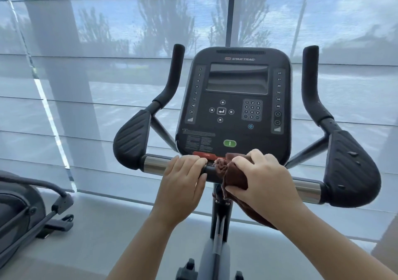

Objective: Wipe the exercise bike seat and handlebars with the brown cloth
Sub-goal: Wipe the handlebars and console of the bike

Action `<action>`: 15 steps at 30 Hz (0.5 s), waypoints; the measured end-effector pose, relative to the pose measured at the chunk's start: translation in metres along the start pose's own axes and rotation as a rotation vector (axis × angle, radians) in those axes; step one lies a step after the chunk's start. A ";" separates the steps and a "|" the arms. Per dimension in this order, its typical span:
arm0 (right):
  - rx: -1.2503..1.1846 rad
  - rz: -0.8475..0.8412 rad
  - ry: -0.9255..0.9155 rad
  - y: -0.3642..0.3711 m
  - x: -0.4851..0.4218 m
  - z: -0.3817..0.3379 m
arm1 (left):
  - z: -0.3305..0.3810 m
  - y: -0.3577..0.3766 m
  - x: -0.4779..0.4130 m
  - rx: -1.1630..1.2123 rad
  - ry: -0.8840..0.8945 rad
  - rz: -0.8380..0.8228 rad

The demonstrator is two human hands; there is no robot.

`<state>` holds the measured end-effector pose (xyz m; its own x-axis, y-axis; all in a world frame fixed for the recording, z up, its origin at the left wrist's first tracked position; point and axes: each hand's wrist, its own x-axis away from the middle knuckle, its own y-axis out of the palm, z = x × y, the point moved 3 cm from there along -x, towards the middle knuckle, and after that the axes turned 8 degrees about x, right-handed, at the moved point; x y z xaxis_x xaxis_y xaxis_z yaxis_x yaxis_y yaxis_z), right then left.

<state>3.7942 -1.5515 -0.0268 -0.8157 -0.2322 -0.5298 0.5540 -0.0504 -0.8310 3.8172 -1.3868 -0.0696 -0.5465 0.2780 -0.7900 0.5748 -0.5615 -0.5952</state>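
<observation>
Right hand (260, 176) is closed round the brown cloth (233, 176), which is bunched and pressed against the middle of the exercise bike's handlebar (210, 172), just below the Star Trac console (234, 107). A loose part of the cloth is seen hanging beneath the wrist. The left hand (183, 180) is curled over the same bar, just beside the cloth and touching a chrome sleeve (155, 165). The upright grips (310, 79) are well apart from both hands.

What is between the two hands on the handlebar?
Head view: a short black stretch of handlebar and the bunched end of the brown cloth, which the right hand grips.
</observation>
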 end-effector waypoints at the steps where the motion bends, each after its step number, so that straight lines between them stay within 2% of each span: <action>1: 0.014 0.001 0.008 0.001 -0.001 -0.005 | 0.001 0.000 0.000 -0.001 0.001 0.002; 5: 0.049 0.028 -0.004 0.000 -0.009 -0.024 | 0.004 -0.001 -0.001 0.015 0.000 0.009; 11: 0.031 0.049 0.042 -0.001 0.006 0.004 | 0.003 -0.001 0.000 0.012 -0.018 0.014; 15: 0.076 0.070 0.062 0.000 0.000 -0.011 | 0.005 0.002 0.001 0.034 -0.062 0.051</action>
<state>3.7929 -1.5409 -0.0288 -0.7822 -0.1773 -0.5973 0.6189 -0.1107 -0.7776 3.8151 -1.3920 -0.0707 -0.5545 0.1997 -0.8078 0.5823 -0.6004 -0.5481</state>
